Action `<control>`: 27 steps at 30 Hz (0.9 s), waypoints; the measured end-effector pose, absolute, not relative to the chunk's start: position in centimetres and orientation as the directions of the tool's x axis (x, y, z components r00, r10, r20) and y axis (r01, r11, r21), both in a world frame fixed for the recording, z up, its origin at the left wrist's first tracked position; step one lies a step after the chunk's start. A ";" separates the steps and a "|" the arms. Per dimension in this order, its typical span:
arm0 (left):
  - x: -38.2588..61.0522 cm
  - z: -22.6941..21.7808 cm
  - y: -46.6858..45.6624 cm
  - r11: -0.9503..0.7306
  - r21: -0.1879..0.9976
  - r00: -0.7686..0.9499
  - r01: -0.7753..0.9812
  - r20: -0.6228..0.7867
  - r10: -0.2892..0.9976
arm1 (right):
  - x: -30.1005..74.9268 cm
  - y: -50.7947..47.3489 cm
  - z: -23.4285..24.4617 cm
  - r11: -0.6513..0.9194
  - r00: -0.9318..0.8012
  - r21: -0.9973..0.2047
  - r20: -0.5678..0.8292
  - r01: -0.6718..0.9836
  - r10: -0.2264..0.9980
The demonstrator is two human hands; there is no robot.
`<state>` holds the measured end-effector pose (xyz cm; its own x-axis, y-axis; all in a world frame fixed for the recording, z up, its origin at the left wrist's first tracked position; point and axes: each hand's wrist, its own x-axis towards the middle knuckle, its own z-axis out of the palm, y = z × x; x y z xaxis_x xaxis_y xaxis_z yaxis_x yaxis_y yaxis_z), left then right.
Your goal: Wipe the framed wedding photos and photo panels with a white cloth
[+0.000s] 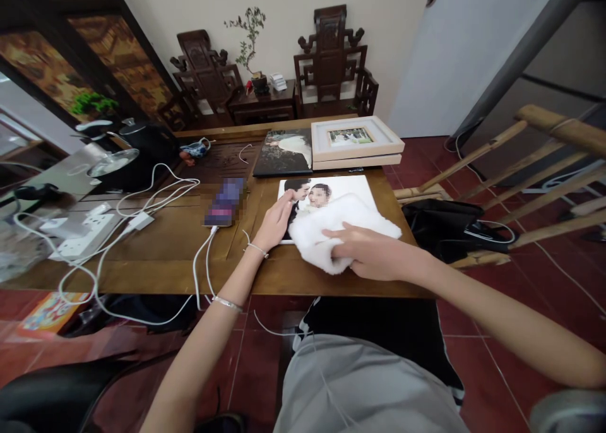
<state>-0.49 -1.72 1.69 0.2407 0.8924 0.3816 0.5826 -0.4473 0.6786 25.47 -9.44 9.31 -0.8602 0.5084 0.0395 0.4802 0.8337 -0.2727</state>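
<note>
A large photo print (348, 190) of a couple lies flat on the wooden table (165, 256) in front of me. My left hand (274, 223) rests on the print's left edge, fingers stretched out and flat. My right hand (362, 251) grips a fluffy white cloth (338, 226) that lies over the lower right part of the print. Thin bracelets circle my left wrist and forearm.
A dark photo panel (283, 152) and stacked white frames (356, 142) lie behind the print. A phone (225, 201) on a white cable, a power strip (83, 234) and a black kettle (142, 149) sit left. A black bag (445, 228) and bamboo poles (521, 187) stand right.
</note>
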 end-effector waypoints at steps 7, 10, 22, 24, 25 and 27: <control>-0.6 1.4 -1.4 -0.503 0.610 0.332 0.613 0.379 0.864 | 26.5 -4.3 9.3 0.679 -0.682 -0.206 0.068 0.704 0.728; -0.8 1.5 -1.4 -0.508 0.605 0.339 0.614 0.378 0.861 | 24.3 -0.7 9.2 0.639 -0.637 -0.302 0.118 0.708 0.762; -1.0 1.1 -1.0 -0.497 0.590 0.326 0.636 0.378 0.866 | 16.6 4.7 10.7 0.608 -0.638 -0.456 0.108 0.650 0.762; -0.9 1.2 -1.1 -0.505 0.599 0.334 0.622 0.380 0.863 | 18.7 4.4 10.7 0.585 -0.626 -0.490 0.097 0.647 0.774; -0.9 1.2 -1.2 -0.508 0.602 0.339 0.616 0.379 0.861 | 20.0 4.3 10.6 0.585 -0.620 -0.485 0.106 0.650 0.777; -0.8 1.4 -1.3 -0.511 0.604 0.345 0.612 0.378 0.859 | 23.0 4.4 10.3 0.589 -0.595 -0.435 0.140 0.681 0.791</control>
